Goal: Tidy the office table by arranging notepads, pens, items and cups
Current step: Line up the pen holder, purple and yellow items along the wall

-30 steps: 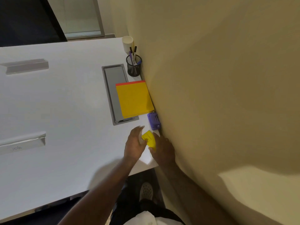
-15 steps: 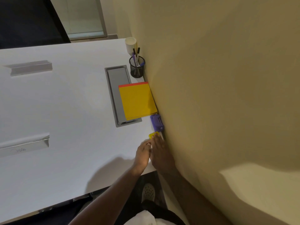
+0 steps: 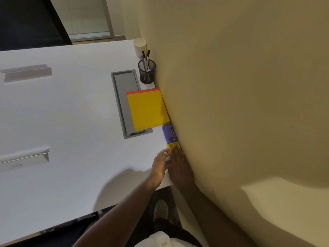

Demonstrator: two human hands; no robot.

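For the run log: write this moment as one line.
both hands | pressing small yellow item to wall | abuts purple item | notepad, pen holder, cup lined up

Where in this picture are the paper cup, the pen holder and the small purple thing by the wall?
paper cup (image 3: 140, 46): head view, on its white side wall.
pen holder (image 3: 147, 75): head view, on its black mesh wall.
purple item (image 3: 169, 133): head view, on its top face.
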